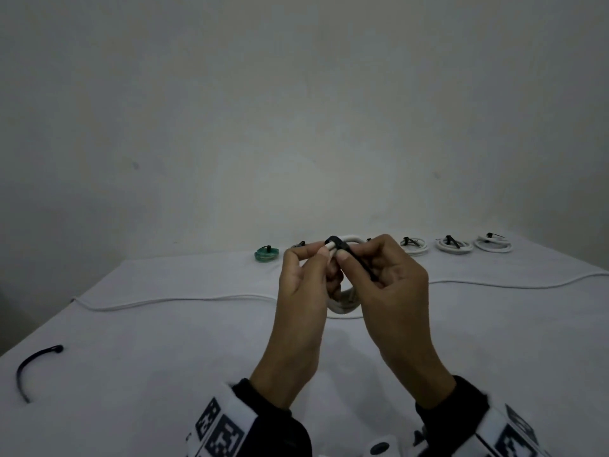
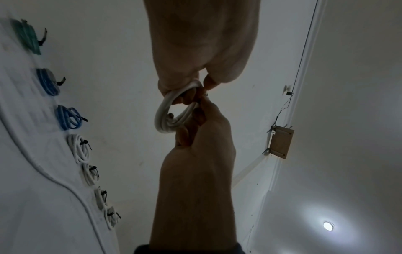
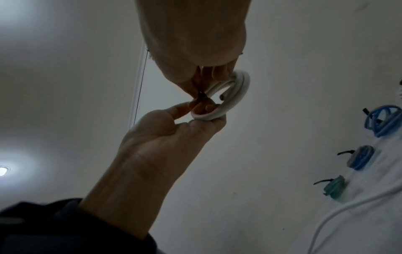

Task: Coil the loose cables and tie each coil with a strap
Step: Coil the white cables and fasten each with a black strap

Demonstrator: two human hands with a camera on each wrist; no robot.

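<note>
white, smooth-jacketed cable, wound into a small round coil [image 1: 344, 300], sits raised above the table [image 1: 164, 341] between my two hands. my left hand [image 1: 304, 282] pinches the top of the coil between thumb and fingertips, while my right hand [image 1: 392, 275] pinches a thin black strap [image 1: 342, 247] that loops over the turns, its tail running down along my fingers.

from here i judge the risk is slack: if my left pinch eases, the springy turns could fan out and the strap would close on only some of them. the strap looks slick and narrow, so its tail could slip from my right pinch before it cinches; i cannot tell whether it is threaded through its head yet.

a green coil [image 1: 266, 253] and several white tied coils [image 1: 449, 245] lie in a row at the far edge. one loose white cable [image 1: 164, 301] snakes across the cloth, and a spare black strap [image 1: 33, 367], curved, lies near the left edge.
</note>
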